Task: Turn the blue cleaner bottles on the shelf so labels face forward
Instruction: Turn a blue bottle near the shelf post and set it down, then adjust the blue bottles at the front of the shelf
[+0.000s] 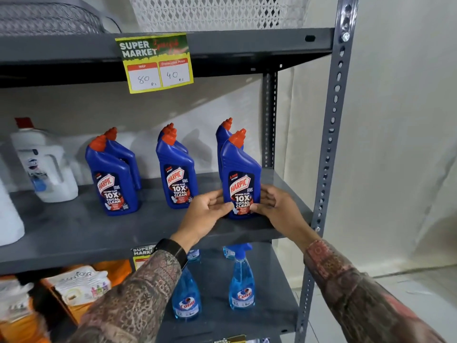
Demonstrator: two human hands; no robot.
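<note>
Blue cleaner bottles with red caps stand in three pairs, front and back, on the grey middle shelf (74, 233). The front right bottle (241, 167) stands upright near the shelf's front edge with its label toward me. My left hand (206, 214) grips its lower left side and my right hand (278, 206) grips its lower right side. The front middle bottle (176, 174) and front left bottle (111, 179) also show their labels. Behind each front bottle stands another blue bottle (223, 137), mostly hidden, its label out of sight.
A white jug (47, 164) with a red cap stands at the shelf's left. A price tag (155, 63) hangs from the shelf above. The grey upright post (331, 134) is just right of my hands. Light blue spray bottles (241, 285) and packets (81, 285) fill the lower shelf.
</note>
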